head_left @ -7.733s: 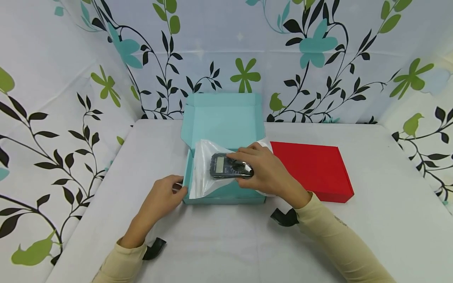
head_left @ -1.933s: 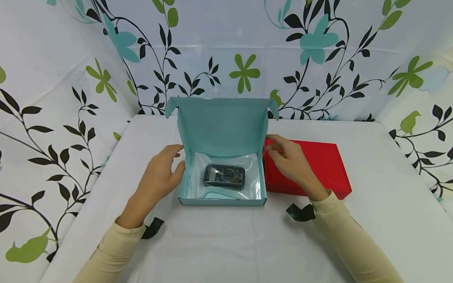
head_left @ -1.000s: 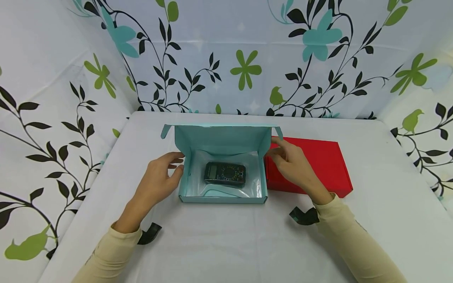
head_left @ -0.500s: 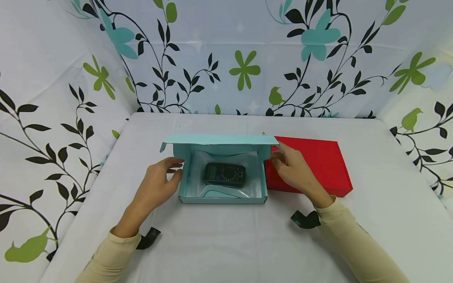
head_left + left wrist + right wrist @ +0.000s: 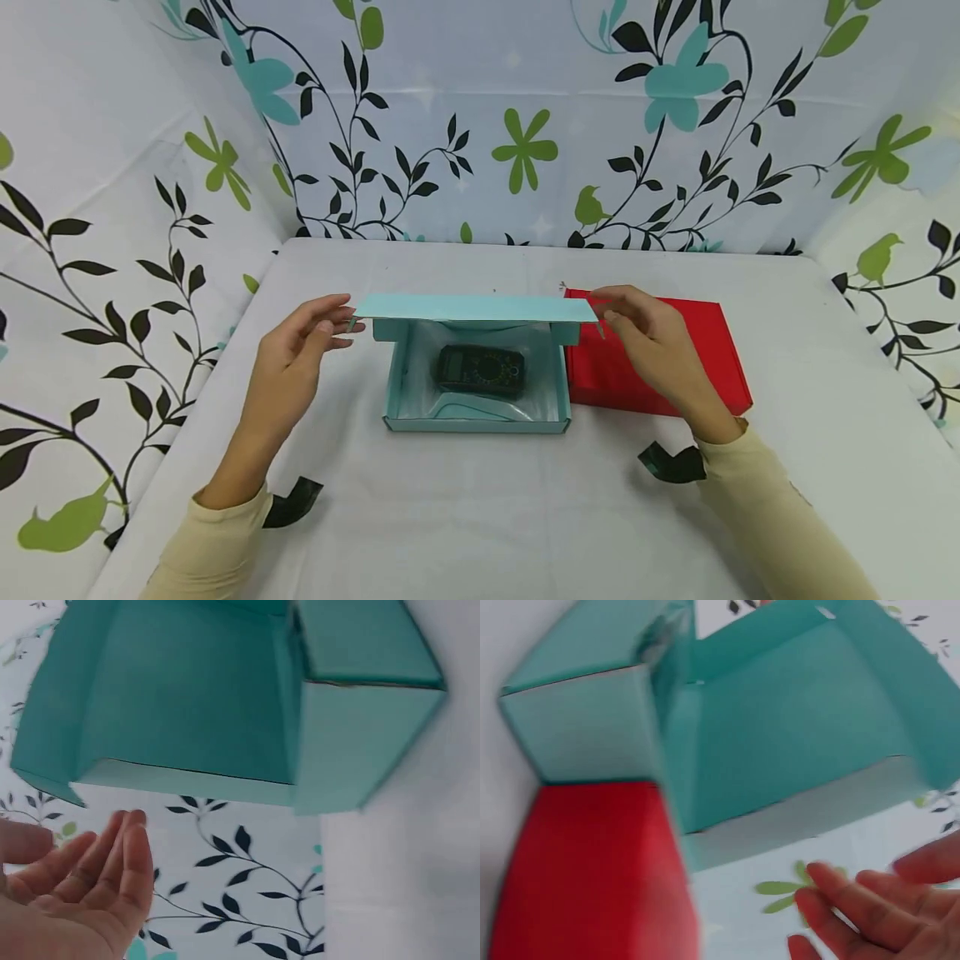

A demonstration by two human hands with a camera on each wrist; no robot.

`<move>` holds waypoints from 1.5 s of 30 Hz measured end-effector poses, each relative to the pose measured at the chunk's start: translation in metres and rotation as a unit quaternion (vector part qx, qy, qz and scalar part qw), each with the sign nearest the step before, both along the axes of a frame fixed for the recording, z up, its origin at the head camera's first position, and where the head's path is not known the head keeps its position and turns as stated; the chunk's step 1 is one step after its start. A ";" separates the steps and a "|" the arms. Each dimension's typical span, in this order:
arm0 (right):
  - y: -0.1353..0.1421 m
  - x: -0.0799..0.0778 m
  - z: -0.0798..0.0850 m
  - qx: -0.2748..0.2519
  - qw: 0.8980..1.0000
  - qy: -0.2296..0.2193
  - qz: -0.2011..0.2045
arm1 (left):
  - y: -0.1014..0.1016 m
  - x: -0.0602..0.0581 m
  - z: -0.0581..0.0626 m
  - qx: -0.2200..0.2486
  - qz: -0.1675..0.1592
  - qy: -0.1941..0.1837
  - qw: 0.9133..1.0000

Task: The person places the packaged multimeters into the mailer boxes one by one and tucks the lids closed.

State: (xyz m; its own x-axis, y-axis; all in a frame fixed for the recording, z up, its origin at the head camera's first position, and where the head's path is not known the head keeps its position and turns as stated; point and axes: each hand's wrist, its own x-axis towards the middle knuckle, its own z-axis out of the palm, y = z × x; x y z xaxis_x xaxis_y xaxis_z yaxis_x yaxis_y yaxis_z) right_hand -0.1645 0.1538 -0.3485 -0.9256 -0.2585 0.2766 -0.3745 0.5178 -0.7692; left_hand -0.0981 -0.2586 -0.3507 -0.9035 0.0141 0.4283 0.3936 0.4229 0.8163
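Note:
In the head view a teal cardboard box [image 5: 477,426] stands half open, its lid [image 5: 480,308] leaning forward over the rear part. Inside lies a black multimeter [image 5: 480,371] in a clear plastic bag [image 5: 420,379]; the lid hides the back of the bag. My left hand [image 5: 288,367] is held at the lid's left flap, fingers loosely extended. On the other side, my right hand [image 5: 656,346] hovers by the right flap with relaxed fingers. Both wrist views show the left fingers [image 5: 135,862] and right fingers [image 5: 855,904] apart from the lid.
A flat red box [image 5: 716,358] lies against the teal box's right side, under my right hand. White cloth [image 5: 480,517] covers the table, and a leaf-patterned curtain [image 5: 465,125] rises behind its far edge. A black strap piece sits at each wrist.
Earlier my right hand laid the bagged multimeter in the box. Since then the lid has tilted forward over it. Both hands have just moved outward and upward, from the box sides toward the lid flaps.

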 end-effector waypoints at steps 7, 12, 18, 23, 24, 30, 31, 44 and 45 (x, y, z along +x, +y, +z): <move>0.000 0.024 0.024 0.007 0.999 0.035 -0.020 | 0.011 0.016 0.020 0.017 -0.013 0.027 0.999; -0.002 0.036 0.026 0.012 1.000 0.020 -0.001 | 0.015 0.021 0.019 -0.005 0.020 0.026 0.999; -0.001 0.044 0.026 0.021 0.999 0.013 0.023 | 0.013 0.027 0.017 -0.023 0.021 0.027 0.999; 0.000 0.050 0.023 0.028 0.999 0.001 0.036 | 0.013 0.033 0.014 -0.051 0.032 0.016 0.998; -0.001 0.051 0.022 0.030 0.999 -0.001 0.038 | 0.013 0.034 0.014 -0.056 0.034 0.010 0.998; 0.000 0.054 0.017 0.046 0.998 0.003 0.048 | 0.011 0.039 0.012 -0.080 0.039 -0.022 0.996; 0.000 0.055 0.017 0.048 0.998 0.005 0.050 | 0.011 0.039 0.012 -0.084 0.039 -0.026 0.995; 0.000 0.060 0.004 0.043 0.995 0.013 0.094 | 0.005 0.042 0.001 -0.086 -0.001 -0.062 0.994; 0.000 0.060 0.003 0.041 0.994 0.013 0.099 | 0.005 0.042 0.000 -0.084 -0.006 -0.064 0.994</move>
State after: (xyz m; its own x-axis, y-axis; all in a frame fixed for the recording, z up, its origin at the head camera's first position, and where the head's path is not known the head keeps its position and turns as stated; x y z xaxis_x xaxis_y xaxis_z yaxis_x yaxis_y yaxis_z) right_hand -0.1043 0.1533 -0.3451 -0.8472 -0.4571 0.2709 -0.4946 0.4923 -0.7162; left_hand -0.0560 -0.2540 -0.3506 -0.9496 0.0862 0.3012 0.2970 0.5539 0.7778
